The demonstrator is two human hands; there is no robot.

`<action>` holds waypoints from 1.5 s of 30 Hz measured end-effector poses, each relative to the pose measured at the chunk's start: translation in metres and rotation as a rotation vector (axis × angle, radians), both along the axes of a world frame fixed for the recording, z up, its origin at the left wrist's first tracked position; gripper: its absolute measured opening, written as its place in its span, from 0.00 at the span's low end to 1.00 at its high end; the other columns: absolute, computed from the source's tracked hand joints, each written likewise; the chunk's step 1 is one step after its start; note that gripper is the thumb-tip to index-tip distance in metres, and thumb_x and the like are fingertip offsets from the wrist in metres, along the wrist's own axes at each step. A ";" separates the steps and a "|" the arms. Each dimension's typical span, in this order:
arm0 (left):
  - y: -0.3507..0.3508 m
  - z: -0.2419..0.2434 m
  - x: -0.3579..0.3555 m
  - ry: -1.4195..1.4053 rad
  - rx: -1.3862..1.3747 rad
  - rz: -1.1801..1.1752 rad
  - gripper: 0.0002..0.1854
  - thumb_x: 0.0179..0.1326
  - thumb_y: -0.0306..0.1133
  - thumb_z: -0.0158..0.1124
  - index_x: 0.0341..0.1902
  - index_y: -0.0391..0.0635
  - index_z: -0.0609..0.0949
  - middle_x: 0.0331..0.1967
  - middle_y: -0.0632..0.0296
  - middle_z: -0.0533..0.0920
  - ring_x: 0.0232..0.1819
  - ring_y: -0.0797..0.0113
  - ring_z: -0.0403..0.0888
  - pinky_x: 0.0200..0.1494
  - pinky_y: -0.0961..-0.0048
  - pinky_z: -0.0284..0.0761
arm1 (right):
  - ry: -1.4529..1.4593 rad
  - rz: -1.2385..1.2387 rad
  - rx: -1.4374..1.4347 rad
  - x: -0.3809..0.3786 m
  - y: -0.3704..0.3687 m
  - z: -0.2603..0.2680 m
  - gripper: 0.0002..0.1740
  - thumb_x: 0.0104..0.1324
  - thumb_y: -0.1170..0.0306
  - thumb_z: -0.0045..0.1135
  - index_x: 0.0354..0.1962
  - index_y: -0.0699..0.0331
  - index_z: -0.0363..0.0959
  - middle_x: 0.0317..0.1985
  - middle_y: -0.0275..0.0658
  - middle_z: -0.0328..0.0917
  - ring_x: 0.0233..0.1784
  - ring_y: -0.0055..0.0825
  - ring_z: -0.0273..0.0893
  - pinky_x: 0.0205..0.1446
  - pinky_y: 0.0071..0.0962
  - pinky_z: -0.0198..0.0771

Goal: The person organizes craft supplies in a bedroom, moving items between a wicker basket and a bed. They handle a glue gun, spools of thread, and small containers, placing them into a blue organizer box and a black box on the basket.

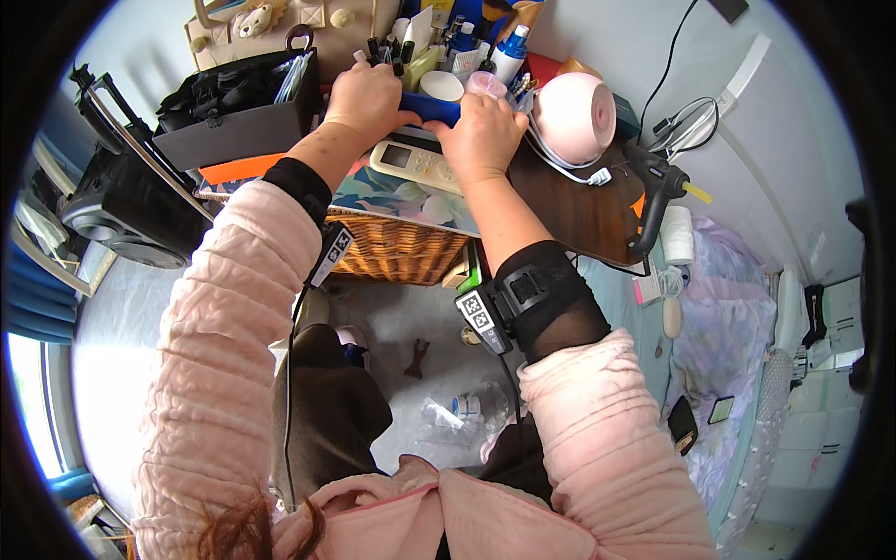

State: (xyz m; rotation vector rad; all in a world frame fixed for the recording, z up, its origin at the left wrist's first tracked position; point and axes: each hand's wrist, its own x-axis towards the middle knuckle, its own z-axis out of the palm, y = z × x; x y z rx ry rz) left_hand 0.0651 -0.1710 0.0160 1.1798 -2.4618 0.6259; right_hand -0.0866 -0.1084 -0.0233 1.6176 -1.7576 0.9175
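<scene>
Both arms reach forward to a blue container (430, 107) packed with bottles, tubes and a brush. My left hand (371, 101) grips its near left edge, fingers over the rim beside small black-capped bottles. At its near right edge, my right hand (481, 133) has its fingers over the rim by a pink-lidded jar (487, 85). The two thumbs point towards each other on the front wall. A round white-lidded jar (442, 87) stands inside between the hands. Just below them, a cream remote control (413, 164) lies on a floral-patterned surface (392, 196).
A grey box of black items (234, 133) stands left. On the right are a pink rounded device (574, 119) with its cable and a black glue gun (656, 192) at the brown tabletop's edge. A wicker basket (395, 248) is below; a bed (728, 322) lies right.
</scene>
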 end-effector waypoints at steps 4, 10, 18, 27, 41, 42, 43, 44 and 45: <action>0.000 -0.001 0.002 0.017 0.029 -0.019 0.28 0.43 0.59 0.68 0.34 0.43 0.83 0.34 0.60 0.80 0.40 0.59 0.80 0.39 0.67 0.78 | -0.044 0.021 -0.044 0.005 -0.002 -0.002 0.24 0.33 0.55 0.75 0.25 0.57 0.74 0.30 0.33 0.75 0.41 0.33 0.70 0.46 0.37 0.54; -0.002 -0.002 0.004 0.037 0.028 -0.052 0.25 0.43 0.53 0.70 0.34 0.43 0.83 0.35 0.60 0.80 0.41 0.59 0.80 0.41 0.67 0.77 | -0.071 0.016 -0.075 0.011 -0.004 -0.004 0.22 0.33 0.58 0.76 0.24 0.57 0.74 0.30 0.33 0.75 0.41 0.33 0.69 0.48 0.37 0.53; -0.001 -0.003 0.007 0.042 0.042 -0.056 0.22 0.43 0.48 0.71 0.35 0.43 0.82 0.37 0.61 0.80 0.43 0.57 0.79 0.42 0.67 0.77 | -0.133 -0.033 -0.107 0.019 -0.008 -0.005 0.23 0.33 0.56 0.75 0.23 0.58 0.74 0.32 0.35 0.74 0.44 0.34 0.67 0.52 0.39 0.51; 0.002 0.001 0.006 0.037 0.083 -0.045 0.21 0.43 0.47 0.71 0.37 0.45 0.82 0.38 0.63 0.79 0.45 0.59 0.76 0.44 0.67 0.76 | 0.022 0.043 -0.012 0.006 -0.007 -0.004 0.20 0.40 0.55 0.72 0.27 0.57 0.76 0.32 0.33 0.74 0.43 0.32 0.69 0.49 0.36 0.55; -0.005 -0.010 0.011 0.120 0.084 -0.114 0.20 0.46 0.47 0.69 0.37 0.45 0.82 0.38 0.62 0.78 0.44 0.58 0.75 0.46 0.66 0.74 | 0.371 0.119 0.068 -0.060 0.026 0.021 0.14 0.41 0.60 0.68 0.25 0.54 0.75 0.30 0.32 0.70 0.41 0.33 0.67 0.43 0.36 0.57; -0.005 -0.010 0.011 0.120 0.085 -0.117 0.20 0.46 0.47 0.69 0.37 0.45 0.82 0.38 0.62 0.78 0.44 0.58 0.75 0.47 0.66 0.74 | 0.363 0.134 0.070 -0.061 0.031 0.022 0.11 0.43 0.63 0.66 0.25 0.55 0.75 0.31 0.33 0.70 0.42 0.34 0.67 0.44 0.37 0.57; -0.005 -0.010 0.011 0.118 0.089 -0.114 0.20 0.46 0.47 0.69 0.37 0.45 0.82 0.38 0.62 0.78 0.44 0.58 0.75 0.47 0.66 0.74 | 0.349 0.152 0.079 -0.063 0.036 0.024 0.09 0.45 0.66 0.65 0.25 0.56 0.75 0.31 0.35 0.71 0.42 0.35 0.67 0.45 0.38 0.57; -0.004 -0.010 0.011 0.117 0.091 -0.111 0.20 0.46 0.47 0.69 0.37 0.45 0.82 0.38 0.61 0.78 0.44 0.58 0.75 0.47 0.66 0.74 | 0.368 0.135 0.065 -0.065 0.041 0.025 0.06 0.50 0.68 0.60 0.25 0.57 0.72 0.31 0.35 0.69 0.42 0.35 0.67 0.44 0.36 0.59; -0.004 -0.010 0.011 0.118 0.090 -0.109 0.20 0.46 0.47 0.69 0.37 0.45 0.82 0.38 0.61 0.78 0.45 0.58 0.75 0.47 0.66 0.74 | 0.300 0.127 0.036 -0.067 0.047 0.026 0.03 0.54 0.71 0.55 0.26 0.58 0.70 0.31 0.36 0.68 0.42 0.37 0.69 0.40 0.39 0.64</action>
